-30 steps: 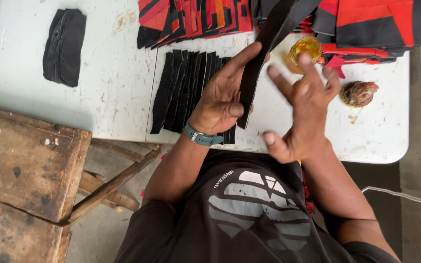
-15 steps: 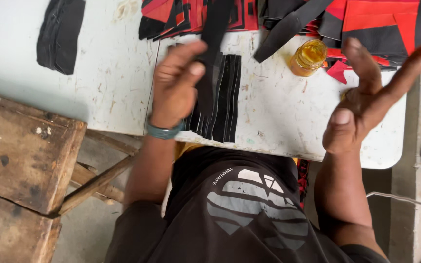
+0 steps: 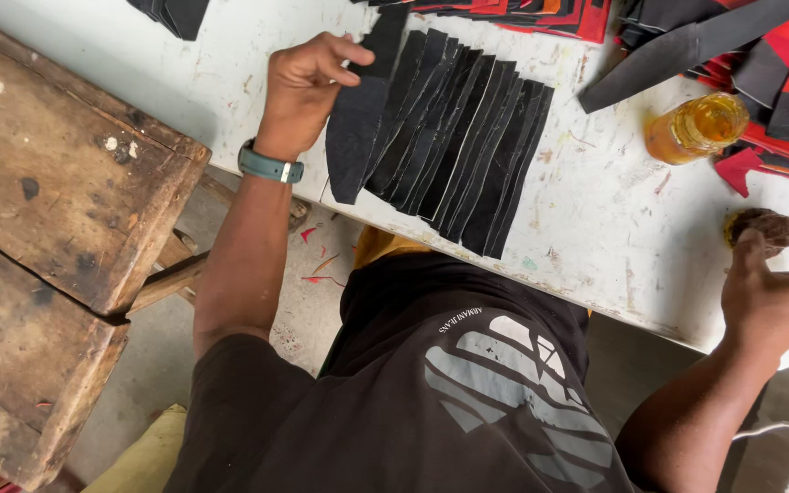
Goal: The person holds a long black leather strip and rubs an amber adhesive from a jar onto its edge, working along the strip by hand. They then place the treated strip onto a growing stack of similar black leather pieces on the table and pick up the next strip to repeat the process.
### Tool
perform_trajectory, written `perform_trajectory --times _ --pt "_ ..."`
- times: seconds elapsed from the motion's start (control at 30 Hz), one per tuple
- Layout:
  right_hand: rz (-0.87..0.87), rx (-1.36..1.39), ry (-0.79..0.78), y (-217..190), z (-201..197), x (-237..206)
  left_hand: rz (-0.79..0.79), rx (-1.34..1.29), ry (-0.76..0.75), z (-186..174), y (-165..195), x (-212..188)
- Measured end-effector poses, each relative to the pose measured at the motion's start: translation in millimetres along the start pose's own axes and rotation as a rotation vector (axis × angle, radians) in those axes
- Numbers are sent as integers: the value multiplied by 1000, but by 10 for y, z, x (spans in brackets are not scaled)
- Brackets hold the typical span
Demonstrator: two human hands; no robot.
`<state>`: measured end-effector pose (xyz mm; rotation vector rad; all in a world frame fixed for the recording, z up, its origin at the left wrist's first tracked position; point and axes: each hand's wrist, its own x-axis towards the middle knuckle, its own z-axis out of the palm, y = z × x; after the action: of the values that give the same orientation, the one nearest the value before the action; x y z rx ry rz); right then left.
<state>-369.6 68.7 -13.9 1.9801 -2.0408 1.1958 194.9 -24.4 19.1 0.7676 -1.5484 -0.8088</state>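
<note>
My left hand (image 3: pixel 306 89), with a teal band at the wrist, pinches a long black strip (image 3: pixel 355 128) at the left end of a fanned row of black strips (image 3: pixel 464 146) on the white table (image 3: pixel 614 219). My right hand (image 3: pixel 772 294) hovers at the table's right edge with its fingers spread, holding nothing. A brown lump (image 3: pixel 769 228) lies just beyond its fingertips. An amber jar (image 3: pixel 696 128) lies on its side further back.
A worn wooden bench (image 3: pixel 47 228) stands to the left of the table. Red and black cut pieces (image 3: pixel 778 73) are piled at the back right, with a long dark strip (image 3: pixel 678 55) across them. More black pieces (image 3: pixel 171 14) lie at the back left.
My left hand has carried the black strip down onto the left end of the fanned row. My right hand has dropped to the table's right edge, near the brown lump.
</note>
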Motion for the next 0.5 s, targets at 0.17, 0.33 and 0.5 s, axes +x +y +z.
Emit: perform_trajectory --times 0.17,0.33,0.5 --pt "142 83 35 -49 -1 -7 -100 253 -278 -63 -115 160" --pt "305 370 -48 57 2 12 -278 478 -547 -131 -127 225" --pt "237 643 -131 294 42 2 -46 487 -393 -189 75 399"
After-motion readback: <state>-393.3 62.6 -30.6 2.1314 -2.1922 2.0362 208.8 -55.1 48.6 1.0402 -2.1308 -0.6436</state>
